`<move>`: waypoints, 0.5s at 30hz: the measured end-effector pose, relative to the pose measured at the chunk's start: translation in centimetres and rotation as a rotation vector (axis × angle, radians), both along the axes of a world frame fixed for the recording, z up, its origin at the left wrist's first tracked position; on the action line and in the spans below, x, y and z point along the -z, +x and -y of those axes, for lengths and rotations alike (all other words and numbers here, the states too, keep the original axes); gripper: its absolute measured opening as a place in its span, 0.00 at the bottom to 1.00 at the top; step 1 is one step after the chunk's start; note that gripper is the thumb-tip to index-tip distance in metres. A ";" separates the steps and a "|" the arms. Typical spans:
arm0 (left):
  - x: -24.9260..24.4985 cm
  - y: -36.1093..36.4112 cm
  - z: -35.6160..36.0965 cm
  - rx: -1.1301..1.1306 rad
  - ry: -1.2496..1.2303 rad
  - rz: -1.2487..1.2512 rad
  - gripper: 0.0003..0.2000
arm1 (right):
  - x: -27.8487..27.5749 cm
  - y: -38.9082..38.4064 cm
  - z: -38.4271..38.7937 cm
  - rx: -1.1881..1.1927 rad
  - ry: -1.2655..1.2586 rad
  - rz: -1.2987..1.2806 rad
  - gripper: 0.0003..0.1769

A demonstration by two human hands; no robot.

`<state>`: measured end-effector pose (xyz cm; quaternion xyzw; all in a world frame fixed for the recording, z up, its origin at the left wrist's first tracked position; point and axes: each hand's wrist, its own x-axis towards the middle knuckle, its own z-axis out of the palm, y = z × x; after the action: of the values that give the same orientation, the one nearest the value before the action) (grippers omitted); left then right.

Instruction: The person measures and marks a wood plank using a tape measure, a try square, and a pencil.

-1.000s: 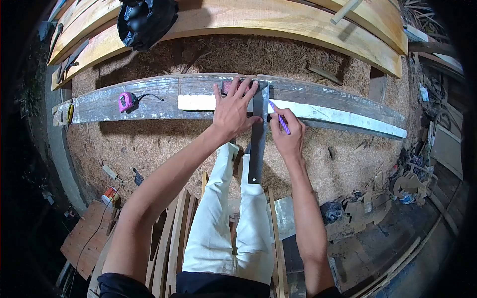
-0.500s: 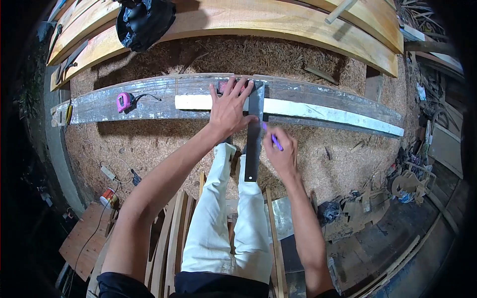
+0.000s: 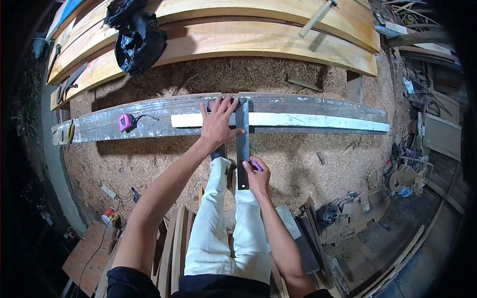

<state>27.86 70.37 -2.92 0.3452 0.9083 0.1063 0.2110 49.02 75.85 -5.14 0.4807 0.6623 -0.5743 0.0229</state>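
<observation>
A white-faced wooden strip [image 3: 308, 120] lies along a long weathered plank [image 3: 164, 107]. Across both sits a dark metal square [image 3: 242, 149], its blade pointing toward my body. My left hand [image 3: 217, 123] is spread over the red part of the square and the strip, fingers apart, pressing them down. Near the free end of the blade, my right hand [image 3: 258, 175] holds a purple pen [image 3: 256, 166], with its fingertips touching the blade's edge. A pink tape measure [image 3: 125, 122] rests on the plank to the left.
Large pale boards [image 3: 238, 42] lie beyond the plank, bearing a black plastic bag [image 3: 139, 47] and a hammer [image 3: 316, 21]. A yellow-handled tool [image 3: 71, 132] is at the plank's left end. Wood shavings [image 3: 298, 154] cover the ground. Cardboard scraps [image 3: 357, 218] lie at right.
My right hand has moved from beside the strip down to the blade's lower end and now touches it. My left hand stays on the square. The whole view has shifted slightly.
</observation>
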 end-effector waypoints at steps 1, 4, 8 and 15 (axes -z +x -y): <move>0.0 -0.1 0.0 0.010 0.020 -0.012 0.51 | 0.6 0.0 0.4 0.037 0.015 -0.022 0.14; 0.1 -0.2 0.1 0.023 0.010 -0.010 0.51 | 2.2 0.3 1.2 0.038 -0.045 -0.004 0.14; 0.2 -0.5 0.3 0.048 0.017 -0.019 0.48 | 1.8 0.1 1.6 0.104 -0.069 -0.009 0.15; 2.8 -5.4 4.0 -0.027 0.359 0.150 0.24 | 1.0 -0.3 1.3 0.184 -0.068 0.060 0.16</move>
<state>22.42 66.40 -5.70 0.3560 0.8612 0.2948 0.2115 48.68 74.58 -6.11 0.5555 0.5947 -0.5812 0.0062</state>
